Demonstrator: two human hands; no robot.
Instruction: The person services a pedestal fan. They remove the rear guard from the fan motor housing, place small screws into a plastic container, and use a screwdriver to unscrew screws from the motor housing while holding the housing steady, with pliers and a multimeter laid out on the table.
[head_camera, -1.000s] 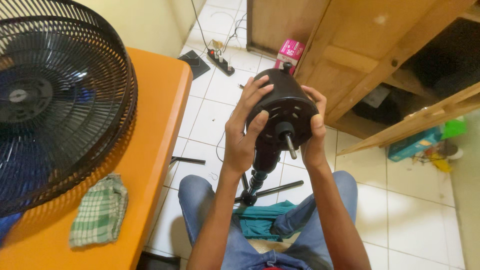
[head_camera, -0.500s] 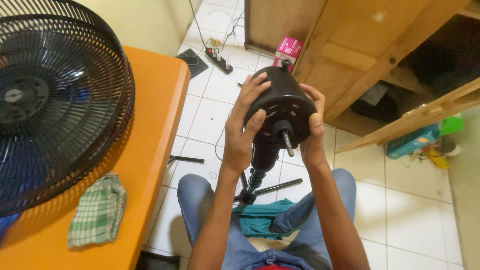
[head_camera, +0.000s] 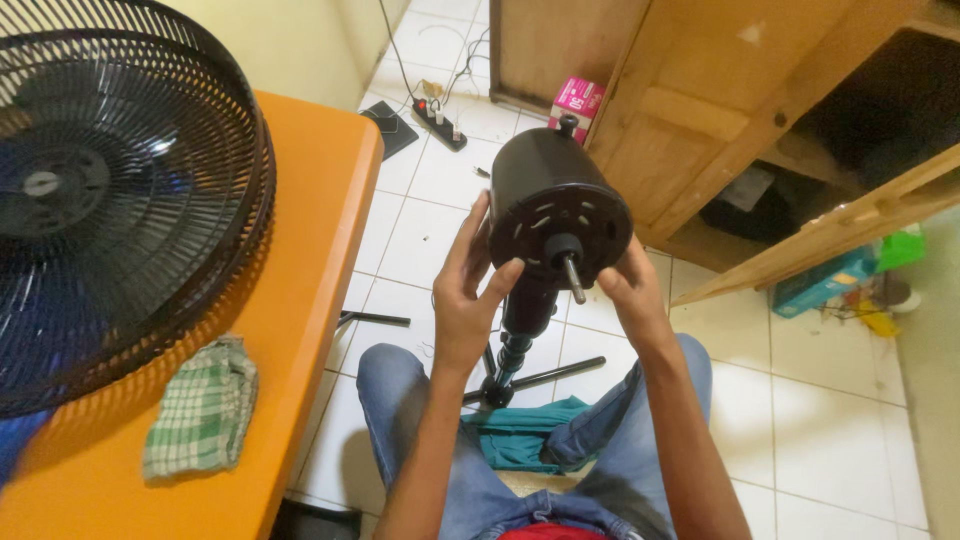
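Gripping the black fan motor housing (head_camera: 555, 200) between them, both hands (head_camera: 470, 300) clamp its sides.

Motor housing (head_camera: 553, 195): black, drum-shaped, its vented front face turned up toward me, a knob on its far end
Shaft (head_camera: 574, 281): bare metal, sticking out of the hub
Stand (head_camera: 512, 345): black pole below, between my knees

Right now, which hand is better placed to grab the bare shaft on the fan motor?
Probably the right hand: it lies at the lower right of the black motor housing, beside the tip of the metal shaft. The left hand wraps the housing's left side, its fingers on the front face, bracing it.
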